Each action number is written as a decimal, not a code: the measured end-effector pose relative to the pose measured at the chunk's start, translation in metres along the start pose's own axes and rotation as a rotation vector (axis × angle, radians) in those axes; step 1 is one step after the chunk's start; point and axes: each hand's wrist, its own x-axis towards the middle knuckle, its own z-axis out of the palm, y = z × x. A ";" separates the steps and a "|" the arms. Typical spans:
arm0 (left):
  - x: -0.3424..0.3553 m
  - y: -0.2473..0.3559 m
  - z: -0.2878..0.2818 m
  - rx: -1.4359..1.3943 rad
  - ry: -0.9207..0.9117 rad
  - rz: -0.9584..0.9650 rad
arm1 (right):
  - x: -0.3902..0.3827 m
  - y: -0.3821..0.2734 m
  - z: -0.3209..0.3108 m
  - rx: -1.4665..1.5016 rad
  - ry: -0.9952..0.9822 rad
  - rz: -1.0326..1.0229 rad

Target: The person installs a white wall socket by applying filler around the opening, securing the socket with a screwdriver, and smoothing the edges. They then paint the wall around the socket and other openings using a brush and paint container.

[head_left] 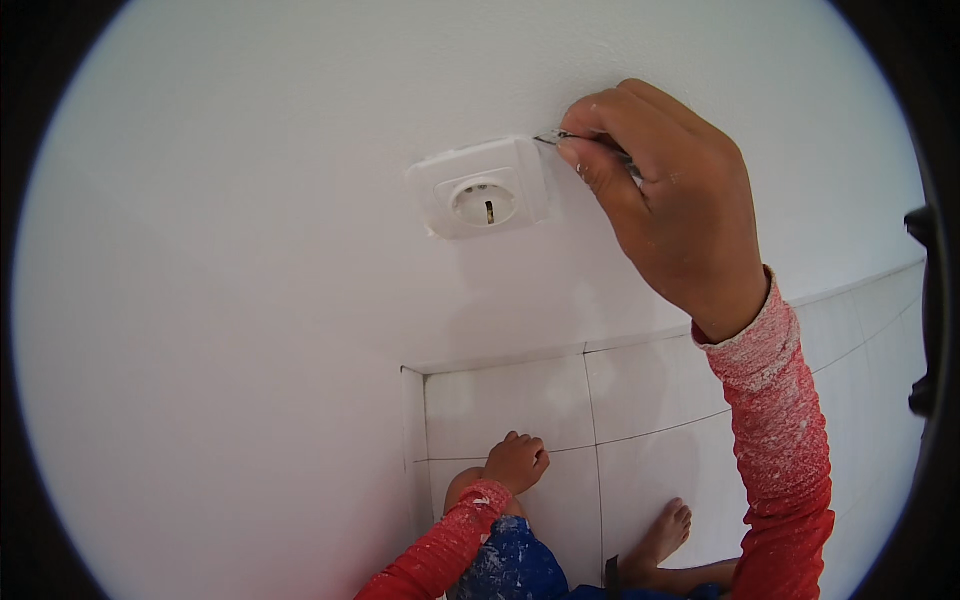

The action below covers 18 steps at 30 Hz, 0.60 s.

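Observation:
A white wall socket (483, 205) with a square frame sits on the white wall, with its round recess facing me. My right hand (680, 190) is closed in a pinch on a thin metal blade-like tool (549, 138). The tool's tip reaches the upper right corner of the socket frame; the rest lies hidden in my fingers, so its exact kind does not show. Low in the view, my left hand (516, 462) lies against my bent knee. Its fingers are curled closed, and the palm is out of sight.
Below the wall is a floor of pale tiles (650, 390) with dark joints. A wall corner (413, 420) juts down left of my knee. My bare foot (660, 535) stands on the tiles. Dark objects (922, 395) show at the right rim. White dust covers my red sleeves.

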 end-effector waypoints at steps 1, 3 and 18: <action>0.001 0.000 -0.001 0.007 -0.011 -0.012 | 0.000 0.000 0.000 -0.007 0.004 0.005; 0.001 0.001 -0.003 0.010 -0.029 -0.031 | 0.001 -0.001 0.001 -0.015 0.009 -0.005; 0.002 0.004 -0.003 0.019 -0.081 -0.093 | -0.003 -0.003 -0.007 -0.058 -0.111 0.023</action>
